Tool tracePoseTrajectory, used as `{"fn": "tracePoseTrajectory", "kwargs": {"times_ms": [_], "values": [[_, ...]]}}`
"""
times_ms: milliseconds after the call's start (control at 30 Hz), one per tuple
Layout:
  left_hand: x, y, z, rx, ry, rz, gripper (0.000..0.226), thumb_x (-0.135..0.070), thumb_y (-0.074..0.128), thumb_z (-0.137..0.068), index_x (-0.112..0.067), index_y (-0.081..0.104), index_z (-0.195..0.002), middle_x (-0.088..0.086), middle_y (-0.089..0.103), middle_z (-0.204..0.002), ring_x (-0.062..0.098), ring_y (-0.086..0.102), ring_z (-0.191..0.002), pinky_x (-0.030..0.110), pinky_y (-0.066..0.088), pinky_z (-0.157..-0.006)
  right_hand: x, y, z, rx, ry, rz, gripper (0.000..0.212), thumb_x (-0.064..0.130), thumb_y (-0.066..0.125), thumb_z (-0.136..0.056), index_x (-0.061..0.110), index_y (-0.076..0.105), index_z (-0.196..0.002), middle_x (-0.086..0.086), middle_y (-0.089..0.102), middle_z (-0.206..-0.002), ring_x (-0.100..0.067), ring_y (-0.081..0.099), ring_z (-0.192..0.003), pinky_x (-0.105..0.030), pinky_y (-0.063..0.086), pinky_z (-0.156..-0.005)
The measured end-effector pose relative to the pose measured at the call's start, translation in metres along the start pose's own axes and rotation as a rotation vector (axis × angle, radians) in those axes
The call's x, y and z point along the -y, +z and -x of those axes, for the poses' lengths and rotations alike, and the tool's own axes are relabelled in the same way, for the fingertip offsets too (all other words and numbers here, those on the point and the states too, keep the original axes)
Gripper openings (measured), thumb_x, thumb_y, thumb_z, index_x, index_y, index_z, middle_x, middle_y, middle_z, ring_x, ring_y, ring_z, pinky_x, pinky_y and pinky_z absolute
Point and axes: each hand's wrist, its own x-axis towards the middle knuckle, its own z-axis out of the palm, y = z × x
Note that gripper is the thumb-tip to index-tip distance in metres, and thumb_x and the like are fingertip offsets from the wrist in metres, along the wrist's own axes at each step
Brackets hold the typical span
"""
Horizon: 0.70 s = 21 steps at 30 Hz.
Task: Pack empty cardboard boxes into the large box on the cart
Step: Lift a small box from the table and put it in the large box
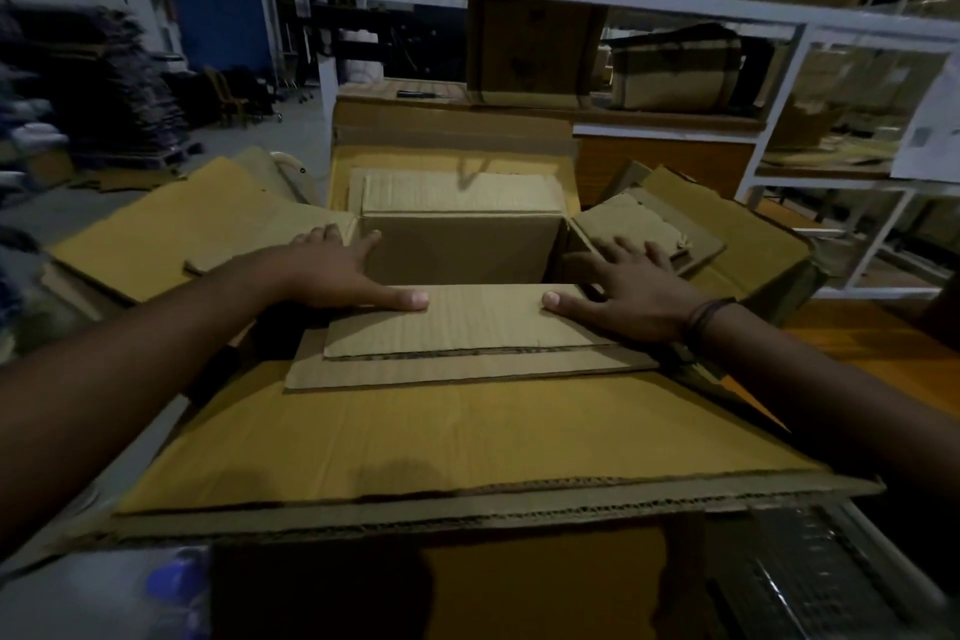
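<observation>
Evenly, hands point(340, 270) point(631, 294) flat on box flaps point(467, 322)

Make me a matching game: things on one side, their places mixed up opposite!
1. left hand
2. right hand
3. small open brown cardboard box
4. dark cord wristband

A. inside the large yellowish cardboard box
B. round the right wrist
C. on the small box's left flap
D. on the small box's right flap

Pairs: 1-C, 2-D, 3-A, 4-B
</observation>
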Motion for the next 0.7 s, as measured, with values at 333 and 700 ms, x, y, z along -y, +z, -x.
{"fn": "tracePoseTrajectory", "kwargs": {"times_ms": [333,700], "values": [[-0.008,-0.010,-0.005,0.089,-0.042,-0.086,0.139,-0.101,0.044,-0.057,-0.029,-0.004,-0.165,0.018,0.001,-0.172,0.037,0.007,-0.158,0.051,0.016,-0.124,-0.003,-0.012,-0.005,0.109,0.086,0.046,0.122,0.105,0.003,-0.064,0.030,0.041,-0.152,-0.012,0.037,-0.156,-0.033,0.032,-0.145,-0.051,0.027,-0.118],[-0.050,-0.090,-0.088,-0.002,0.073,-0.085,0.106,-0.088,0.046,-0.083,-0.034,0.005,-0.165,0.007,0.010,-0.173,0.035,0.012,-0.158,0.060,0.015,-0.125,0.061,-0.104,-0.091,0.190,-0.054,0.124,0.076,0.060,0.055,-0.096,0.027,0.028,-0.159,-0.006,0.033,-0.163,-0.031,0.034,-0.147,-0.051,0.035,-0.113]]}}
